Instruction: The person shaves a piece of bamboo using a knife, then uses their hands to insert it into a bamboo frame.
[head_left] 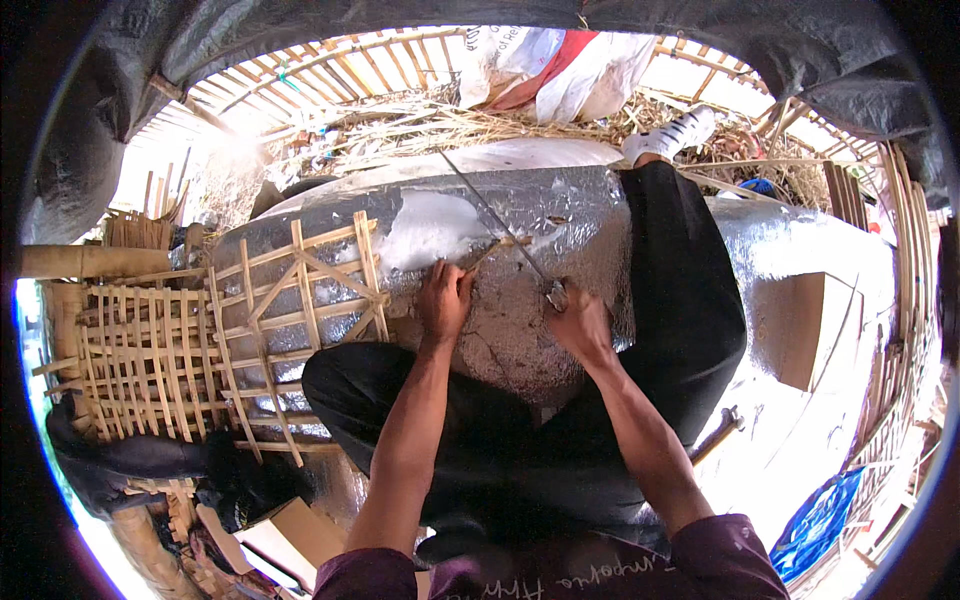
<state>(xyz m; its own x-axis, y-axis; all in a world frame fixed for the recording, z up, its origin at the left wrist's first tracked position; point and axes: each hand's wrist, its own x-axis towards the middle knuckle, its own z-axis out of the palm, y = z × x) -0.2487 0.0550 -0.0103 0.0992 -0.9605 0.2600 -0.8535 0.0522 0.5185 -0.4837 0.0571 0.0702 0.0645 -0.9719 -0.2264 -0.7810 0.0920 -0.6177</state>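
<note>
We sit on a wide silver foil mat, a woven bamboo frame lying at our left. Our right hand is closed around a long knife; our left hand pinches a thin bamboo strip against the blade.

The mat is shiny silver. The pants are black. The bamboo frame on the left is tan, criss-crossed.
</note>
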